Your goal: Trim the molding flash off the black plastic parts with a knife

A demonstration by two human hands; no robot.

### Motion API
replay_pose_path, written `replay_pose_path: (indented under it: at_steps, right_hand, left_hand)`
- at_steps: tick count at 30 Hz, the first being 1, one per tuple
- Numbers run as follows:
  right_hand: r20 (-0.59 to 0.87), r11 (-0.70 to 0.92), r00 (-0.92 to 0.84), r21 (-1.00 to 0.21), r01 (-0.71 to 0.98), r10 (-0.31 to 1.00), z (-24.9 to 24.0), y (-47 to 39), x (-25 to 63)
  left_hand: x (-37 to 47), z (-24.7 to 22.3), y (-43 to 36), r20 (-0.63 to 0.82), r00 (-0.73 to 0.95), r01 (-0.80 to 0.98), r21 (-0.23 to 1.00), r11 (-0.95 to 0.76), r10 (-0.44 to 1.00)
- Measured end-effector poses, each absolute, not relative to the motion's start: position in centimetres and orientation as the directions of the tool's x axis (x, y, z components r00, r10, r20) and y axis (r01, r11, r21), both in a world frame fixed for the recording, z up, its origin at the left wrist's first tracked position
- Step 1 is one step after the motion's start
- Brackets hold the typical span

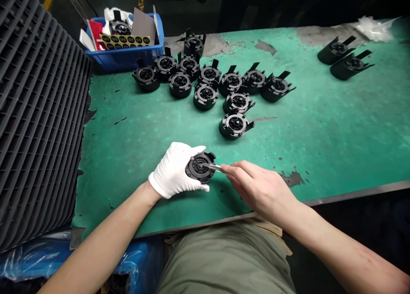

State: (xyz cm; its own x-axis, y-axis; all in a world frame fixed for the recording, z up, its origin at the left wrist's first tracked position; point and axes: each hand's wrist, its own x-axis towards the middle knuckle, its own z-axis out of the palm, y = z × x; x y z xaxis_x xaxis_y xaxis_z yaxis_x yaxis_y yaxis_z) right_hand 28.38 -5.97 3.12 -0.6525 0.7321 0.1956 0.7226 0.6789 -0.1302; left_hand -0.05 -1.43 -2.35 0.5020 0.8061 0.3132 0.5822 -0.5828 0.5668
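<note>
With the clock laid flat around the held part and 12 pointing away from the person, a black round part (196, 172) sits at the centre, above the near edge of the green tabletop (134, 132). The white-gloved left hand (177, 170) holds it from 9 o'clock, thumb along its 12 o'clock rim and fingers along its 6 o'clock rim, clamping it between them. Whether the part rests on the surface or is lifted cannot be told. The bare right hand (261, 189), at between 3 and 4 o'clock, pinches a slim metal tool (217, 168) in its fingertips, the thumb hidden; the tip lies over the middle of the part, and contact is unclear. At 1 o'clock, the nearest standing black housing (233, 125) has a thin strip (267, 118) jutting out towards 3. It belongs to a loose cluster of similar housings spread between 11 and 2 o'clock, some touching. Farther off at 2 o'clock stands a pair of housings (346, 65), with crumpled clear plastic (373, 29) beyond. A blue bin (128, 60) at 11 o'clock holds a yellow sticker sheet (126, 41), and a dark slatted stack (38, 114) rises at 10.
</note>
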Motion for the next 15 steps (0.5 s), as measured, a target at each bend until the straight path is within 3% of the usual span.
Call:
replay_pose_path:
  at_steps: [4,11,15]
  right_hand:
    - [0.19,0.695,-0.67,-0.128,0.707,0.717,2.79,-6.19,28.34]
    - [0.18,0.727,-0.709,-0.062,0.683,0.682,2.52,-6.68,28.53]
    - [0.188,0.705,-0.679,-0.178,0.687,0.709,2.62,-6.41,28.61]
  left_hand:
    - [-0.11,-2.49,-1.48,0.384,0.507,0.552,0.543,-0.633,0.772]
    - [-0.2,-2.87,-1.49,0.354,0.508,0.575,0.54,-0.615,0.785]
    - [-0.14,-2.78,-1.5,0.372,0.508,0.563,0.538,-0.627,0.777]
